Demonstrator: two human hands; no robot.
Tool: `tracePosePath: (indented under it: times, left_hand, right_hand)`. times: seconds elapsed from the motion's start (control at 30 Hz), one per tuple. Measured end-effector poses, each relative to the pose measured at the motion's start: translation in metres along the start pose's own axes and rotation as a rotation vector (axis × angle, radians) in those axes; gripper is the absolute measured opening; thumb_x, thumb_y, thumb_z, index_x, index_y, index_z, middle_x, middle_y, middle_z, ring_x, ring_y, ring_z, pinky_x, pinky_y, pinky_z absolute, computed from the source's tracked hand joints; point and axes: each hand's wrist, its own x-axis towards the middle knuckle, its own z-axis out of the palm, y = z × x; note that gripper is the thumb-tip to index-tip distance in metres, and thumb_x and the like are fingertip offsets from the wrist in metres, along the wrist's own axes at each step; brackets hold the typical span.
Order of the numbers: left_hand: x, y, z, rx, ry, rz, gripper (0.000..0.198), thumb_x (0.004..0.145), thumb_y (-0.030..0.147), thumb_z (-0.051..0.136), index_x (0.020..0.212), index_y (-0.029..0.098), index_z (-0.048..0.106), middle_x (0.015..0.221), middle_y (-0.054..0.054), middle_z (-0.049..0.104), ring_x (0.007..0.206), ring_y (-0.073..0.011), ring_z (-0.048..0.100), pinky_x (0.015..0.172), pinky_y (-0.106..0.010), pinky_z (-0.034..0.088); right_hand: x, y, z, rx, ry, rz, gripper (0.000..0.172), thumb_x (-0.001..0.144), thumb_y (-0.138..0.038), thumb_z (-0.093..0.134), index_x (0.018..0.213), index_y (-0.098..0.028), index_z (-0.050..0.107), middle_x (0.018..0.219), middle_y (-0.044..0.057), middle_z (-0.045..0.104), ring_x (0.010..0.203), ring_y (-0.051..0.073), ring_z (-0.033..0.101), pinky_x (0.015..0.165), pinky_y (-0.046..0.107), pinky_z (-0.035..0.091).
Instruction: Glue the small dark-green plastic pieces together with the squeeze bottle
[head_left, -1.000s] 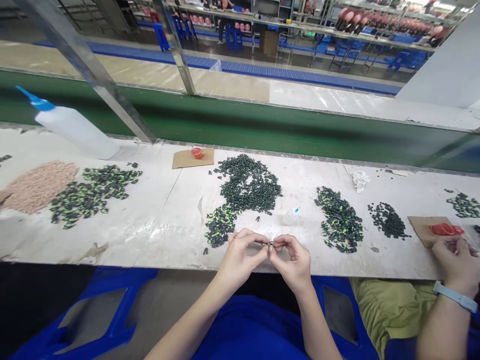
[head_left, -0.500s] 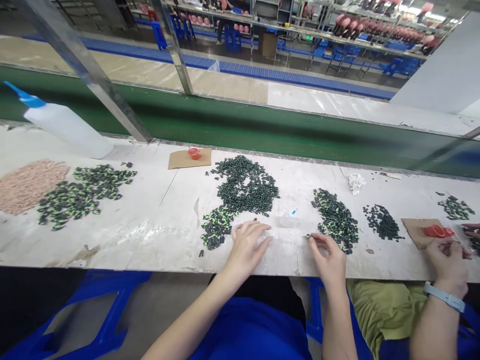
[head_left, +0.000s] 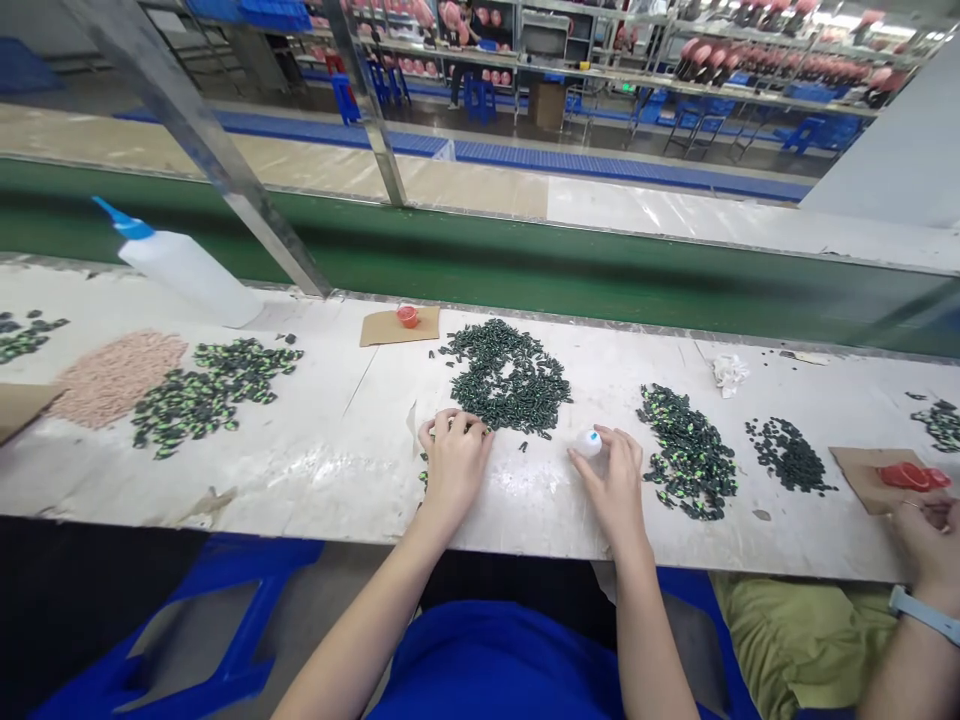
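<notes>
Left hand [head_left: 454, 468] over a pile of small black-and-bright-green pieces [head_left: 424, 476], right hand [head_left: 618, 480] holding a small whitish bottle with a blue tip [head_left: 589, 444].

On the white, scuffed tabletop [head_left: 337, 440], the left hand's curled fingers partly hide that pile; whether they grip a piece cannot be told. Just beyond lies a larger heap of slim dark-green pieces [head_left: 536, 392]. The right hand's thumb and fingers stand either side of the bottle; a long black-and-green heap [head_left: 691, 460] lies near that hand. Farther back, a small red cup [head_left: 407, 317] sits on a flat brown cardboard piece [head_left: 381, 331].
</notes>
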Motion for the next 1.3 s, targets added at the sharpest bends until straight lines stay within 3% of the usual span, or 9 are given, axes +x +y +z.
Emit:
tracePosePath:
  times: [0.07, 0.17, 0.27, 0.4, 0.53, 0.77, 1.3]
  left_hand:
    - [-0.002, 0.001, 0.000, -0.012, -0.018, 0.004, 0.020, 0.084, 0.015, 0.055, 0.073, 0.022, 0.070, 0.096, -0.010, 0.068, 0.106, -0.0347, 0.048, 0.091, -0.056, 0.028]
    - [-0.009, 0.000, -0.001, -0.045, -0.057, 0.057, 0.021, 0.086, 0.013, 0.053, 0.079, 0.022, 0.071, 0.100, -0.010, 0.068, 0.111, -0.0341, 0.047, 0.091, -0.053, 0.029]
    - [-0.017, 0.000, -0.001, -0.130, -0.182, 0.143, 0.016, 0.084, 0.014, 0.058, 0.081, 0.024, 0.071, 0.098, -0.007, 0.070, 0.114, -0.0333, 0.046, 0.091, -0.050, 0.030]
    - [-0.025, 0.005, 0.001, -0.245, -0.346, 0.148, 0.014, 0.079, 0.014, 0.063, 0.084, 0.025, 0.068, 0.095, -0.004, 0.073, 0.114, -0.0319, 0.049, 0.093, -0.049, 0.029]
    - [-0.025, 0.007, 0.003, -0.304, -0.369, 0.077, 0.013, 0.078, 0.016, 0.064, 0.088, 0.024, 0.066, 0.093, -0.004, 0.074, 0.109, -0.0285, 0.054, 0.092, -0.046, 0.030]
    - [-0.022, 0.009, 0.001, -0.352, -0.405, 0.043, 0.023, 0.076, 0.018, 0.065, 0.099, 0.024, 0.063, 0.091, -0.003, 0.075, 0.109, -0.0272, 0.055, 0.093, -0.045, 0.029]
    - [-0.021, 0.007, 0.002, -0.377, -0.395, -0.008, 0.015, 0.075, 0.019, 0.069, 0.089, 0.026, 0.067, 0.090, -0.002, 0.075, 0.098, -0.0247, 0.063, 0.093, -0.044, 0.029]
  right_hand:
    - [-0.002, -0.004, -0.004, 0.089, -0.050, 0.048, 0.034, 0.080, -0.047, 0.061, 0.100, -0.020, 0.055, 0.113, 0.013, 0.065, 0.116, 0.029, 0.051, 0.093, 0.046, 0.044]
    - [-0.007, -0.011, -0.016, 0.198, -0.150, 0.156, 0.034, 0.076, -0.046, 0.067, 0.093, -0.020, 0.055, 0.095, 0.009, 0.070, 0.091, 0.025, 0.065, 0.078, 0.038, 0.051]
    - [-0.013, -0.015, -0.026, 0.289, -0.201, 0.198, 0.033, 0.069, -0.045, 0.073, 0.086, -0.019, 0.062, 0.083, 0.005, 0.071, 0.074, 0.021, 0.065, 0.066, 0.031, 0.051]
    - [-0.018, -0.014, -0.029, 0.427, -0.139, 0.238, 0.029, 0.063, -0.040, 0.077, 0.080, -0.019, 0.069, 0.073, 0.003, 0.069, 0.065, 0.019, 0.062, 0.057, 0.028, 0.048]
    - [-0.020, -0.016, -0.023, 0.481, -0.060, 0.343, 0.026, 0.067, -0.043, 0.071, 0.072, -0.017, 0.069, 0.061, 0.002, 0.066, 0.053, 0.016, 0.057, 0.049, 0.026, 0.044]
    - [-0.018, -0.029, -0.008, 0.439, 0.005, 0.398, 0.029, 0.068, -0.044, 0.067, 0.062, -0.016, 0.065, 0.053, 0.001, 0.062, 0.049, 0.015, 0.053, 0.047, 0.026, 0.042]
    - [-0.018, -0.027, -0.003, 0.450, -0.061, 0.427, 0.028, 0.069, -0.043, 0.068, 0.064, -0.016, 0.069, 0.059, 0.004, 0.068, 0.056, 0.017, 0.058, 0.052, 0.027, 0.046]
